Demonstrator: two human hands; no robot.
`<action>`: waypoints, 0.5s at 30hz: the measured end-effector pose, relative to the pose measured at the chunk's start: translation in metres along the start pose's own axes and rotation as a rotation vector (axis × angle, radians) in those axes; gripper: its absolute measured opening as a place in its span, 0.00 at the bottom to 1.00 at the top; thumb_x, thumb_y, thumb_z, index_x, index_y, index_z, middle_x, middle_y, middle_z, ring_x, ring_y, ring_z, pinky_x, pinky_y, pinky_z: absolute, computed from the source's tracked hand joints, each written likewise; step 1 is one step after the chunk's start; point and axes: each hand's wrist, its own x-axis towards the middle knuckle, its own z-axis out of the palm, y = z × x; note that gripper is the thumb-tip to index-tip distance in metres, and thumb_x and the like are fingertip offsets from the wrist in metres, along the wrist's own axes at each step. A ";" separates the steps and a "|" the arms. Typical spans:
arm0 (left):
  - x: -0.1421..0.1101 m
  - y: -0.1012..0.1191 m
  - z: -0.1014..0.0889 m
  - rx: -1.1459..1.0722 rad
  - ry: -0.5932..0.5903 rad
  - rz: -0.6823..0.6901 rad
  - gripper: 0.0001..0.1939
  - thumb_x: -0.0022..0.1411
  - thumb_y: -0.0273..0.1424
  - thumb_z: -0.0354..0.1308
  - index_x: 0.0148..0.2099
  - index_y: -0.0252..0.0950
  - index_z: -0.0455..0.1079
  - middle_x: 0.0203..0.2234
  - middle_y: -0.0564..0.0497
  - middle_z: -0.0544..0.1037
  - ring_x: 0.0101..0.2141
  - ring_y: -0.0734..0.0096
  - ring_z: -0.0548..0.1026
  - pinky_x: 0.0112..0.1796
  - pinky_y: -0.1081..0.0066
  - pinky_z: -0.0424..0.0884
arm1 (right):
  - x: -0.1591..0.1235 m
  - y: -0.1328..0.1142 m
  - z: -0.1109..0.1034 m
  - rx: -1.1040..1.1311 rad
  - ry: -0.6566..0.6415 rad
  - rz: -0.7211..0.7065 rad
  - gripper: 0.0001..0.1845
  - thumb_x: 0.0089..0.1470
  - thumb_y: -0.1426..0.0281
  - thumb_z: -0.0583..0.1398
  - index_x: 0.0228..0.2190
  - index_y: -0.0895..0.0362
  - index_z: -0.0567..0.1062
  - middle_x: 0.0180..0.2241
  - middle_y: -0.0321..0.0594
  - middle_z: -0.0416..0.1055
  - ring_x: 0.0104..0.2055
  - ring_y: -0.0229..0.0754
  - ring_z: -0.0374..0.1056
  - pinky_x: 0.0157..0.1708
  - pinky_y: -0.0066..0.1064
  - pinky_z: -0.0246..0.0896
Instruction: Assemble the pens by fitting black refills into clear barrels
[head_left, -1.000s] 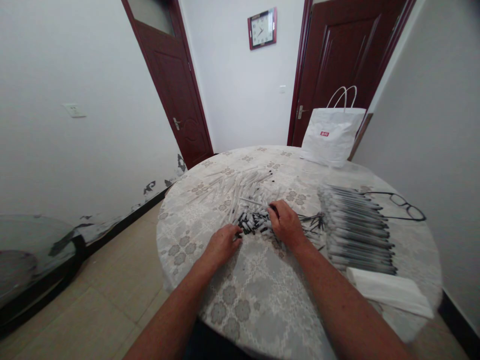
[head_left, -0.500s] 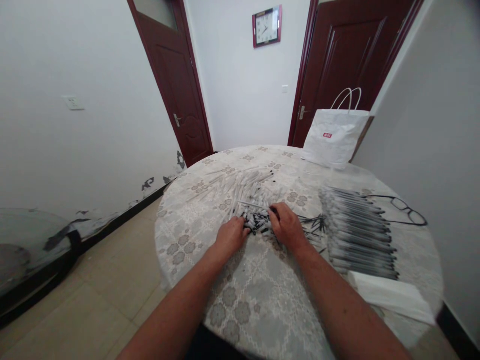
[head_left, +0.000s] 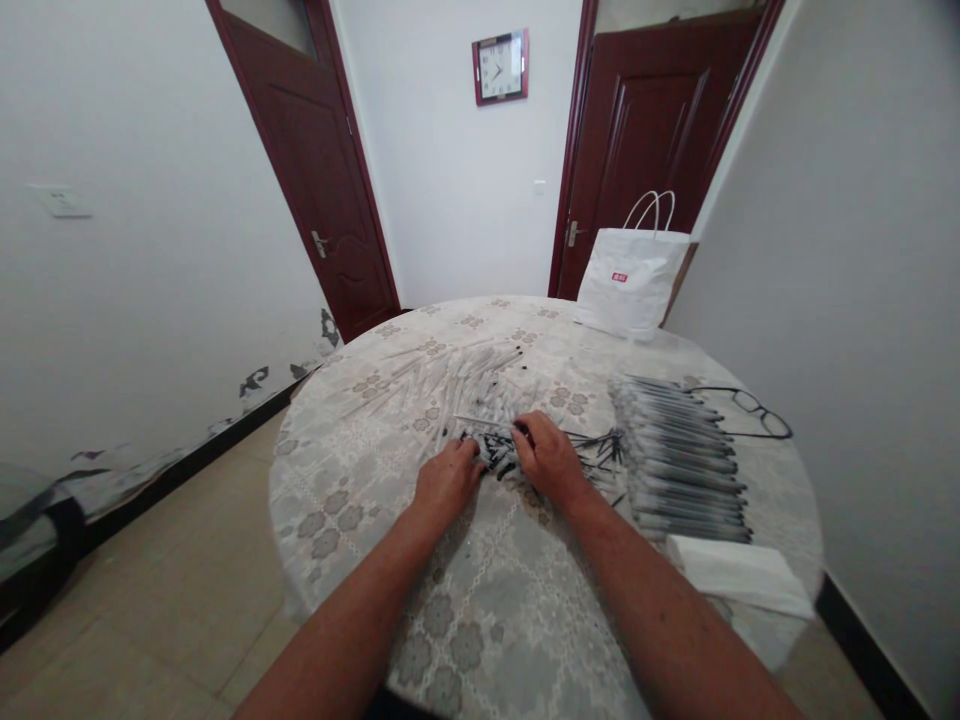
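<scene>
My left hand (head_left: 450, 475) rests at the near left side of a heap of small black and white pen parts (head_left: 495, 450), its fingers curled in on them. What sits between those fingertips is too small to make out. Opposite it, my right hand (head_left: 551, 455) is closed in a pinch, and a thin pale pen barrel (head_left: 484, 421) runs leftward from its fingertips. Beyond both hands lies a loose pile of clear pen barrels (head_left: 457, 375). Thin black refills (head_left: 600, 442) fan out to the right of my right hand.
Rows of pens with dark ends (head_left: 682, 460) lie stacked on the right of the round table (head_left: 337, 580), which has a patterned cloth. Eyeglasses (head_left: 761, 415) lie beyond them and a folded white paper (head_left: 739, 575) nearer me. A white handled bag (head_left: 634, 280) stands at the back.
The whole view has shifted left as the camera turned right. Both hands stay at the heap, with only slight finger movement.
</scene>
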 end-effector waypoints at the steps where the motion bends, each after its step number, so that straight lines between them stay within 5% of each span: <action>1: 0.001 0.000 0.001 0.001 -0.002 -0.002 0.10 0.65 0.35 0.54 0.47 0.41 0.70 0.44 0.44 0.75 0.43 0.59 0.75 0.40 0.68 0.65 | 0.000 0.000 0.000 0.004 0.001 0.001 0.07 0.63 0.69 0.54 0.41 0.55 0.71 0.36 0.43 0.71 0.39 0.44 0.67 0.41 0.33 0.62; 9: 0.000 -0.020 -0.003 -0.312 0.145 0.081 0.10 0.66 0.35 0.52 0.46 0.40 0.73 0.41 0.45 0.78 0.43 0.61 0.75 0.45 0.66 0.66 | 0.001 0.001 -0.004 0.018 -0.001 0.003 0.07 0.63 0.69 0.54 0.40 0.56 0.70 0.36 0.44 0.70 0.39 0.45 0.66 0.42 0.34 0.62; 15: -0.005 -0.033 -0.017 -0.742 0.204 -0.046 0.15 0.65 0.40 0.53 0.49 0.39 0.72 0.26 0.53 0.75 0.23 0.73 0.70 0.29 0.73 0.66 | -0.002 0.001 -0.002 0.047 -0.024 -0.022 0.07 0.63 0.68 0.54 0.41 0.55 0.70 0.35 0.43 0.70 0.39 0.45 0.67 0.41 0.35 0.62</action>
